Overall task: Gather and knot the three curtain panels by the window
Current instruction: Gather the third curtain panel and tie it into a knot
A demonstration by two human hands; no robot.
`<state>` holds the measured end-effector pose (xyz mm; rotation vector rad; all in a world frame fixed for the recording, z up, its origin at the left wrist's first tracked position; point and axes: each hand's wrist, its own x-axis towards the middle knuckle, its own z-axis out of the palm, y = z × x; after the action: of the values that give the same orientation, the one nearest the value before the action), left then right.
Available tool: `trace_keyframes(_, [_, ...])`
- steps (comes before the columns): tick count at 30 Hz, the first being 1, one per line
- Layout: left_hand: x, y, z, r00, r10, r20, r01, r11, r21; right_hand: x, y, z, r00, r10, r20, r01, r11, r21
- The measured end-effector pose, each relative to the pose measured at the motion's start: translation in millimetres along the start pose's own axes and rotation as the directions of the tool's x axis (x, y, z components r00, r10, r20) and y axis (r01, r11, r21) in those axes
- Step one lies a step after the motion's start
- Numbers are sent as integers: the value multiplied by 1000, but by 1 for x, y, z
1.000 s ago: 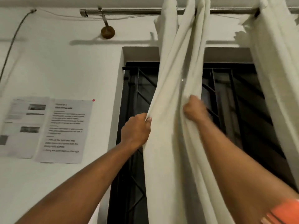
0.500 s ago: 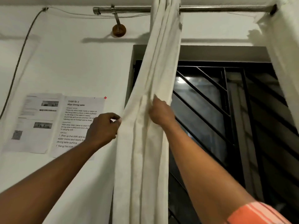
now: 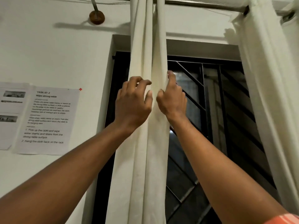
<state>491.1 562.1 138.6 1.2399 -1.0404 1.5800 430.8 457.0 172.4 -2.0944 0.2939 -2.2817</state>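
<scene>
Curtain: the bunched cream fabric curtain panel (image 3: 145, 151) hung from a metal rod (image 3: 202, 4) over the left side of the dark window grille (image 3: 213, 110).
Room: printed paper sheets (image 3: 47, 120) were stuck on the white wall (image 3: 56, 54).
Right hand (image 3: 173, 99): gripped the panel's right edge.
Left hand (image 3: 132, 104): half-curled against the panel's front; grip unclear.

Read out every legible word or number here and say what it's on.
White printed paper sheet on the wall:
"TASK ID: 2"
"Wipe dining table"
"1. Pick up the cloth and wipe water marks and stains from the dining table surface"
"2. Hang the cloth back on the rack"
Its middle paragraphs: too blurred to read.
White photo sheet left of it: unreadable.
</scene>
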Motion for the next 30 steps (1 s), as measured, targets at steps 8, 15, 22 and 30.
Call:
trace_keyframes(8, [19, 8, 19, 878, -379, 291, 360, 925, 119, 16, 4, -11, 970, 90, 228, -128, 979, 156])
trace_keyframes(15, [9, -28, -8, 820, -532, 212, 492, 844, 215, 16, 44, -38, 937, 347, -30, -347, 922, -170])
trace_keyframes(22, [-3, -56, -21, 813, -582, 40, 575, 811, 104, 7, 61, -38, 932, 361, 17, -362, 932, 10])
trace_keyframes(30, [-55, -26, 2, 799, -458, 391, 434, 888, 153, -48, 18, 2, 880, 279, 384, -334, 939, 83])
